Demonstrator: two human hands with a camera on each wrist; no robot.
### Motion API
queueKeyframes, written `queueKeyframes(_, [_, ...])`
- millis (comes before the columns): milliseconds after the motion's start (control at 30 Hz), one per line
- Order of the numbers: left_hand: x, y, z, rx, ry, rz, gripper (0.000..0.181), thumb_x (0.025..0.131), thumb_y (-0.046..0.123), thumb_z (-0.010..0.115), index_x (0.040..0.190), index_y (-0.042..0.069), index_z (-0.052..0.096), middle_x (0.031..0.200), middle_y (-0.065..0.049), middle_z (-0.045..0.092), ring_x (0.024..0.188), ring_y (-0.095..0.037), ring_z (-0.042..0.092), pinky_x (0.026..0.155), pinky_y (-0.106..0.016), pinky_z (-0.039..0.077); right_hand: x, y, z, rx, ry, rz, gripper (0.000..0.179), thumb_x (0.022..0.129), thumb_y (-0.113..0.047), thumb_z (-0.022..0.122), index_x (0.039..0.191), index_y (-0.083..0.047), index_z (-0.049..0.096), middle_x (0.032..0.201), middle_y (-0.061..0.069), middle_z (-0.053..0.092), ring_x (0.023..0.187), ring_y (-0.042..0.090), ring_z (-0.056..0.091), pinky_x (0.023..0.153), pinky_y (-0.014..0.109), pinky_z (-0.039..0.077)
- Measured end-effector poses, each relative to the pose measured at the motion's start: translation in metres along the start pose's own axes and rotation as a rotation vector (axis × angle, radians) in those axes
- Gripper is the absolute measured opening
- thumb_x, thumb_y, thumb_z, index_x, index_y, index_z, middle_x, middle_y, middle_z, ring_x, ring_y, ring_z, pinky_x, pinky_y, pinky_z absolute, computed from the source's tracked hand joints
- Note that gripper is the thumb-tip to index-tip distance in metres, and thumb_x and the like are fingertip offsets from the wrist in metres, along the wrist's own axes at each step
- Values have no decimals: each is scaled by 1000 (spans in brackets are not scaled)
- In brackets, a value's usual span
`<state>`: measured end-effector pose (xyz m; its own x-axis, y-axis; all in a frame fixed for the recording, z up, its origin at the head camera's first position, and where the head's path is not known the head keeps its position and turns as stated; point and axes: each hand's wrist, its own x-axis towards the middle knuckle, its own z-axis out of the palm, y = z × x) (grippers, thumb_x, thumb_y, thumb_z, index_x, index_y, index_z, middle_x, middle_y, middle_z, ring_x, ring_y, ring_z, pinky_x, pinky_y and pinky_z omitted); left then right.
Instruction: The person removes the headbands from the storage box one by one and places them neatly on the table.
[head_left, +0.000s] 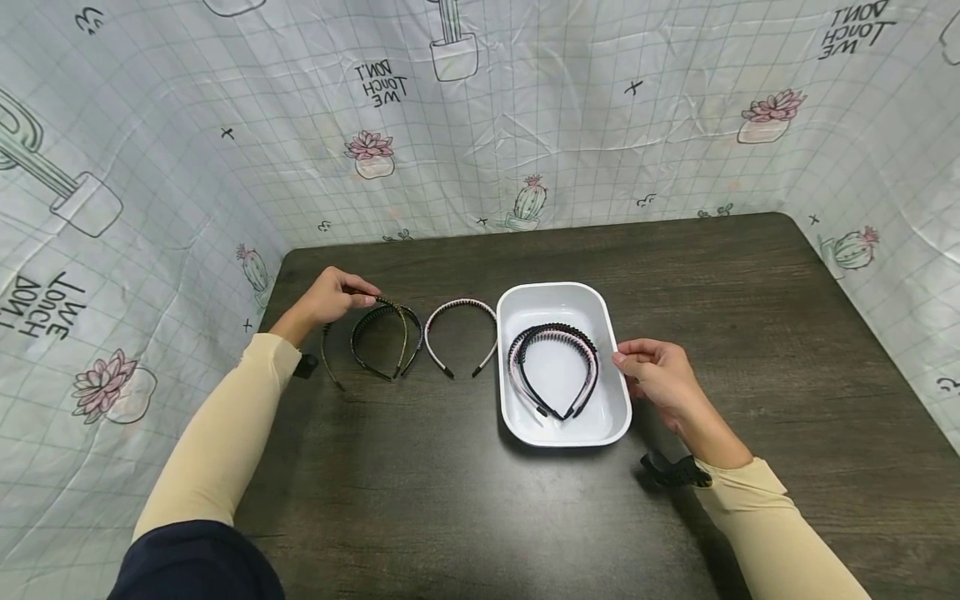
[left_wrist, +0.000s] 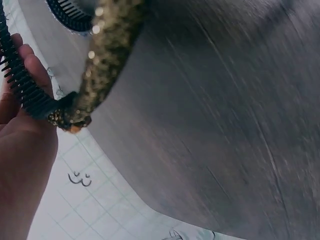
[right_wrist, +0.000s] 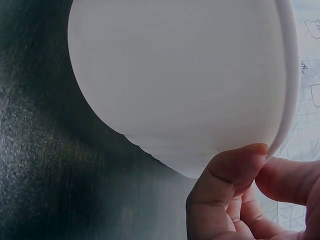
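My left hand (head_left: 339, 293) pinches the top of a gold glitter headband (left_wrist: 107, 55) with teeth inside its band. In the head view its ends hang down over the table's left part. Just right of that hand, a dark headband (head_left: 367, 320) lies behind part of the gold one. A pale pink headband (head_left: 460, 302) rests between it and the white tray (head_left: 555, 293). Inside the tray, black headbands (head_left: 557, 328) overlap a pink one (head_left: 514, 379). My right hand (head_left: 660, 375) pinches the tray's right rim between thumb and fingers, seen closely in the right wrist view.
The dark wood table (head_left: 420, 492) carries all of these. A white cloth (head_left: 480, 125) printed with cacti and grid lines hangs behind the table and along both sides.
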<state>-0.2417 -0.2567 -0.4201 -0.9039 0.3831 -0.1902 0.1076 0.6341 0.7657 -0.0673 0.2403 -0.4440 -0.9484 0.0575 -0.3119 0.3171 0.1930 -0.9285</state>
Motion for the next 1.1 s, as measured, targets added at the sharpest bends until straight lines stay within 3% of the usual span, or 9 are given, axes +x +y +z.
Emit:
queueKeyframes(100, [-3,-3,-3,9,0,-9,26,103,4,65,125,-6,74,131,-30,70,117,-37,69,105,-55,55,0,0,0,5,-1,2,39,105,-11,62,132,16,54,82,-14,69,76,2,65,62,25,57])
queueKeyframes(400, [-11,-17,-15,7,14,-40,28,103,6,65,127,-6,73,132,-31,69,120,-40,67,106,-58,53,0,0,0,7,-4,10,40,105,-12,62,133,16,53,82,-14,69,76,2,65,62,25,57])
queueKeyframes(633, [-18,-27,-21,46,36,-30,25,102,7,67,122,-4,76,126,-26,73,108,-28,72,98,-51,58,1,0,0,4,-6,13,42,105,-13,62,134,16,53,83,-13,69,77,3,65,63,25,58])
queueKeyframes(833, [-20,-26,-24,63,24,-58,29,104,6,63,128,-7,72,134,-32,67,121,-44,66,105,-58,53,1,-1,0,-1,-2,20,41,105,-13,63,133,15,54,83,-13,69,77,2,65,63,25,57])
queueKeyframes(1100, [-23,-35,-31,80,39,-101,29,105,6,63,129,-7,71,136,-31,67,122,-43,65,106,-57,53,0,-1,0,-10,-3,19,40,105,-13,63,133,15,54,82,-14,69,76,2,64,62,25,56])
